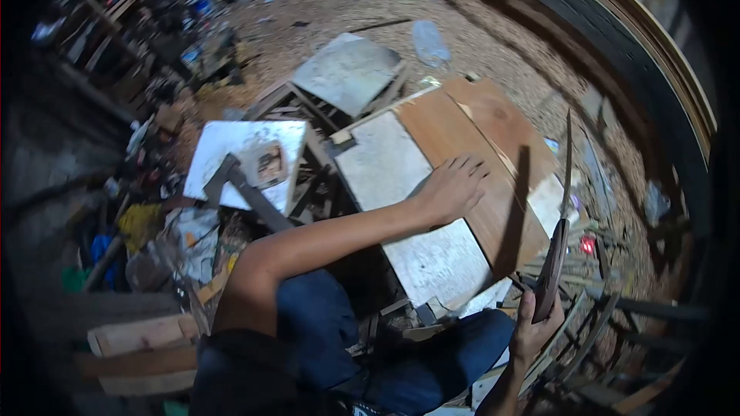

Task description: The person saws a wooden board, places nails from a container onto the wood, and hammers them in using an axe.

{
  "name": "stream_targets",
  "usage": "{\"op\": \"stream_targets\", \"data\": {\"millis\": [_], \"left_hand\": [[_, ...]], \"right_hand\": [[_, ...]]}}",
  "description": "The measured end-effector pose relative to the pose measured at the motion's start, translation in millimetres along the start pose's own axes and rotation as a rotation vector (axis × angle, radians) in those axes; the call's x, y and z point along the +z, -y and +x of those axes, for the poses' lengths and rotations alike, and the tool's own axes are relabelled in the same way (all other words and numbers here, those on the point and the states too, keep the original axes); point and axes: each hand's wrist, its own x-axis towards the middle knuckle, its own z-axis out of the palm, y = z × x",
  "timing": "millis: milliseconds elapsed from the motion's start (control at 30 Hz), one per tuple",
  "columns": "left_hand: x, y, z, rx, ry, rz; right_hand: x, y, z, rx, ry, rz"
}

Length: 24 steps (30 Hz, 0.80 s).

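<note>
My left hand (455,191) lies flat on a brown wooden board (493,185), fingers stretched out. The board rests across a white-topped low table (385,158), with a second brown wood piece (501,117) along its far side. In my right hand (536,333) is a handsaw (550,270), gripped by its dark wooden handle. Its blade points up and is seen nearly edge-on, held to the right of the board and apart from it. The saw's broad shadow falls across the board.
A hatchet (235,181) lies on a white-topped stool (206,142) at left. Behind stands another stool with a metal-looking top (347,69). A plastic bottle (430,44) lies on the shavings-covered ground. Wood offcuts (142,335) are at lower left, and scrap strips clutter the right.
</note>
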Motion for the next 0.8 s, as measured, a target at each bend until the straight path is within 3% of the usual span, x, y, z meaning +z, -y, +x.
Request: {"op": "stream_targets", "data": {"millis": [100,200,233,267,333,400,533,667,800], "left_hand": [[-45.1,15.6,-50.2,-0.002,0.037,-0.025],[-95.6,23.6,-93.4,-0.241,0.142,-0.101],[-104.3,29.7,-111.5,-0.294,0.074,-0.088],[-110.9,37.4,-128.4,-0.345,0.006,-0.075],[-123.7,46.5,-154.6,-0.462,-0.087,-0.106],[-138.1,50.0,-164.4,-0.719,-0.054,-0.302],[-123.0,89.3,-176.4,-0.713,-0.285,-0.295],[-82.3,123.5,-171.2,-0.796,-0.443,-0.330],[-66.0,134.1,-166.1,-0.898,-0.425,-0.367]], "right_hand": [[20.5,10.7,2.6,-0.007,0.074,0.087],[36.2,21.6,8.5,0.009,0.235,0.221],[48.5,2.6,4.1,0.015,0.168,0.214],[56.0,32.9,11.2,-0.029,0.333,0.293],[71.4,54.0,10.4,0.139,0.510,0.419],[95.3,69.2,11.1,0.171,0.541,0.427],[141.2,63.9,10.9,0.195,0.600,0.463],[165.0,68.9,12.9,0.376,0.658,0.586],[168.7,60.7,9.7,0.413,0.700,0.558]]}}
